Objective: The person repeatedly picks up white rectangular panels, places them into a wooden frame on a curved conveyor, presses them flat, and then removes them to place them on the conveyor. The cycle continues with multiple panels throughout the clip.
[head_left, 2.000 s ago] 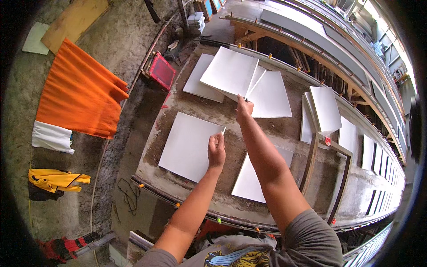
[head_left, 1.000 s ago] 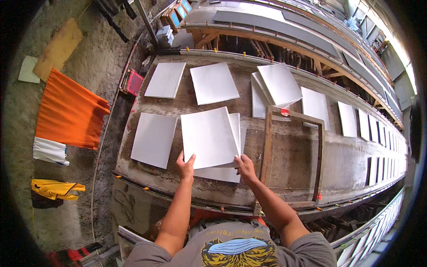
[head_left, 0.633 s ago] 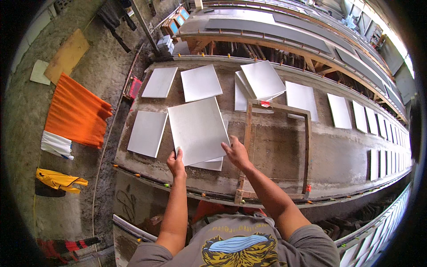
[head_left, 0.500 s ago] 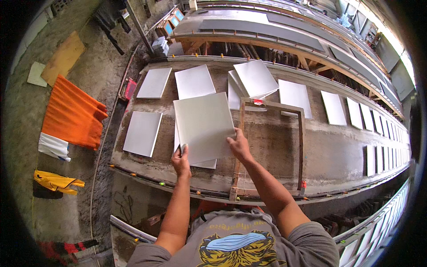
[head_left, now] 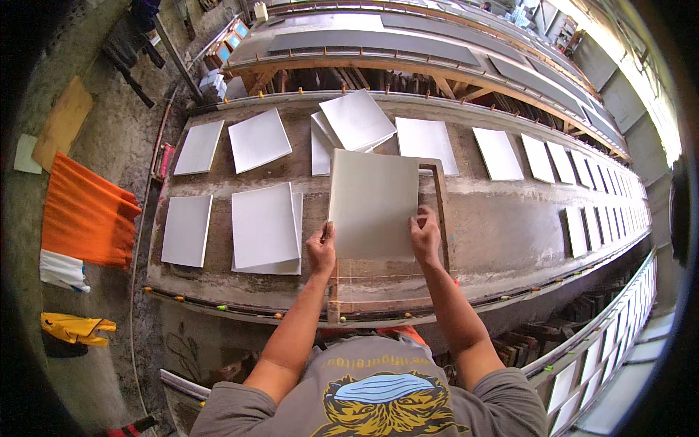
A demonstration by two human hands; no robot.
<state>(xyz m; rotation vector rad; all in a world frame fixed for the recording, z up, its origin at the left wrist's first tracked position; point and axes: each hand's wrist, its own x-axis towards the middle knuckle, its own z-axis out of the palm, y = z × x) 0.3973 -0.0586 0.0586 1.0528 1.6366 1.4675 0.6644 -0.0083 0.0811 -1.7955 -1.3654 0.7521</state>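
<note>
A flat, pale rectangular panel (head_left: 373,204) is raised upright before me over the long table (head_left: 502,211). My left hand (head_left: 320,246) grips its lower left edge, thumb in front. On the opposite edge, a little higher, my right hand (head_left: 426,237) is closed. Underneath lies a wooden frame (head_left: 335,295), partly covered by the panel; thin strings cross its near end. To the left of my left hand, a white panel (head_left: 263,224) rests askew on another. Farther back sits a pile of white panels (head_left: 357,120), its top one turned at an angle.
More white panels (head_left: 187,231) lie at the table's left end, and rows of them (head_left: 575,231) run off to the right. Small coloured clips line the table edge (head_left: 240,309). Beyond stands another long table (head_left: 364,45). An orange cloth (head_left: 87,211) is on the left.
Both hands have carried the held panel rightward, from the stacked panels to above the wooden frame. The view has shifted to the right too.
</note>
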